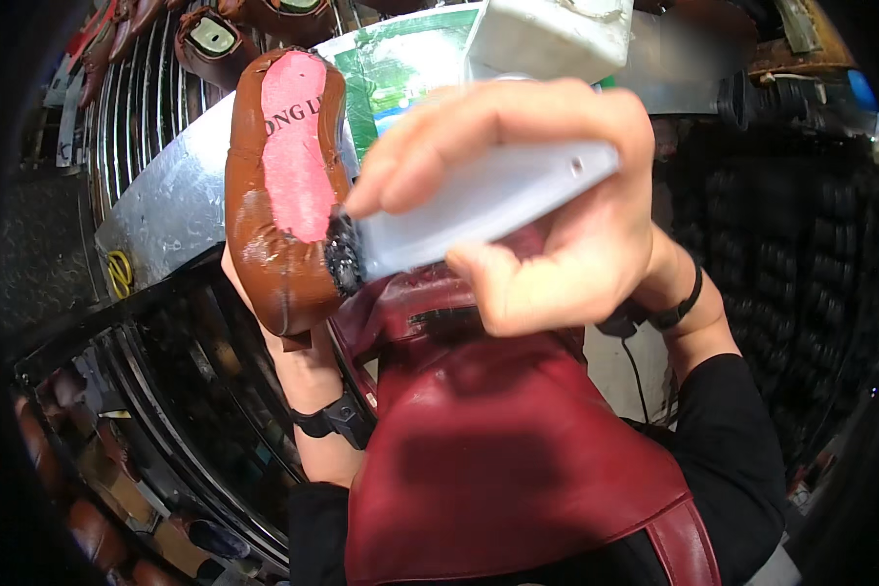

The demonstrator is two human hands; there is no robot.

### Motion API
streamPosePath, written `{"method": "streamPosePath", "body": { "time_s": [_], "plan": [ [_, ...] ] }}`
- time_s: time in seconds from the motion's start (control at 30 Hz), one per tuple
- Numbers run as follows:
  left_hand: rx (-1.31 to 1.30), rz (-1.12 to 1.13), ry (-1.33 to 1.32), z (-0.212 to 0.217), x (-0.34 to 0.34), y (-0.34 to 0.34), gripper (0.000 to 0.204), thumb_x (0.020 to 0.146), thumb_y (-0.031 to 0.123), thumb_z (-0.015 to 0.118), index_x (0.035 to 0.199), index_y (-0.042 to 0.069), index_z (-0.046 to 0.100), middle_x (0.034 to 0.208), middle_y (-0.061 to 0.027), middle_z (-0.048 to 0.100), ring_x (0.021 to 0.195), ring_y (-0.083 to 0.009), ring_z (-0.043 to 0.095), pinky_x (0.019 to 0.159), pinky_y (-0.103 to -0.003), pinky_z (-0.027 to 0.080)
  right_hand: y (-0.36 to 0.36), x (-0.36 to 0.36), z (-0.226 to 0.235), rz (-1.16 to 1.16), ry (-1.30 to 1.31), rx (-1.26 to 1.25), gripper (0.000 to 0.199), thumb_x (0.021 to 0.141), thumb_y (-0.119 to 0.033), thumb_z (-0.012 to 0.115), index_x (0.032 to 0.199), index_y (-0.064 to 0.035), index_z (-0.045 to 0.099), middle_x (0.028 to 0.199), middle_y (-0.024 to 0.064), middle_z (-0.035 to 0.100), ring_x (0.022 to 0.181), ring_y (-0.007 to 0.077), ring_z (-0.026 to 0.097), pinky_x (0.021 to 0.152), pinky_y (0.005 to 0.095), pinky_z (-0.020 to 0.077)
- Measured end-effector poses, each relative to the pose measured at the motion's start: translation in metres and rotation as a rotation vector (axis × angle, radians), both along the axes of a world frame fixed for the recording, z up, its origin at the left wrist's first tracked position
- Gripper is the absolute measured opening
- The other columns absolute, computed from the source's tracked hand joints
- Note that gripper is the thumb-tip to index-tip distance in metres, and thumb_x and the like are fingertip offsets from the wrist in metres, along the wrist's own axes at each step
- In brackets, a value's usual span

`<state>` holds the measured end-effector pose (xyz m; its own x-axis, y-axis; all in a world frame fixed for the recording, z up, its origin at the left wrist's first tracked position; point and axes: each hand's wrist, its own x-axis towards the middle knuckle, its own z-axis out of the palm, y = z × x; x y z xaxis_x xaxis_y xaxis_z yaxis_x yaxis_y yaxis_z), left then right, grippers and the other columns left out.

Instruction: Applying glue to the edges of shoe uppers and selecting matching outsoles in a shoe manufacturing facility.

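My left hand [240, 285] holds up a brown leather shoe [260, 234], sole side up, with its fingers mostly hidden behind it. The shoe's bottom has no outsole on it, and a pink insole [297, 166] shows there, framed by the turned-in leather. My right hand [576, 244] grips a brush [488, 200] by its broad, pale handle, which has a small hole at the end. The brush's dark, wet-looking bristles touch the leather at the shoe's right edge. My right hand is somewhat blurred.
Behind the shoe is a metal-topped bench [181, 186] with a green and white printed sheet [410, 59] on it. A whitish block-shaped container [552, 39] stands at the back. More brown shoes [210, 41] sit on a barred rack at far left. Yellow scissor handles [119, 273] lie at the bench's left edge.
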<state>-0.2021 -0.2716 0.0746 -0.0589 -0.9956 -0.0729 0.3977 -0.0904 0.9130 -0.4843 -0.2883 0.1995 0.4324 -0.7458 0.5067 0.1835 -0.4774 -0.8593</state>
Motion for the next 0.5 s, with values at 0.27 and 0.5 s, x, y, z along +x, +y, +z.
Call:
{"method": "streamPosePath", "body": {
  "time_s": [0.27, 0.5],
  "plan": [
    [0.031, 0.352, -0.678, -0.034, 0.011, 0.016, 0.040, 0.109, 0.026, 0.058, 0.138, -0.002, 0.064, 0.133, -0.0114, 0.071, 0.121, -0.0208, 0.067, 0.104, -0.038, 0.055, -0.074, 0.021, -0.042, -0.244, -0.278, 0.409, 0.017, 0.093, -0.009, 0.079, 0.097, 0.0079, 0.076, 0.080, 0.0132, 0.077, 0.066, 0.0182, 0.073, 0.061, 0.0309, 0.0591],
    [0.046, 0.447, 0.024, 0.050, 0.044, -0.068, 0.027, 0.104, 0.017, 0.064, 0.122, -0.001, 0.073, 0.112, -0.0098, 0.076, 0.098, -0.0198, 0.073, 0.090, -0.035, 0.059, 0.000, 0.058, -0.075, -0.301, -0.654, 1.064, 0.023, 0.108, -0.017, 0.065, 0.099, 0.0041, 0.070, 0.074, 0.0129, 0.072, 0.057, 0.0215, 0.069, 0.050, 0.0326, 0.0572]
  ]
}}
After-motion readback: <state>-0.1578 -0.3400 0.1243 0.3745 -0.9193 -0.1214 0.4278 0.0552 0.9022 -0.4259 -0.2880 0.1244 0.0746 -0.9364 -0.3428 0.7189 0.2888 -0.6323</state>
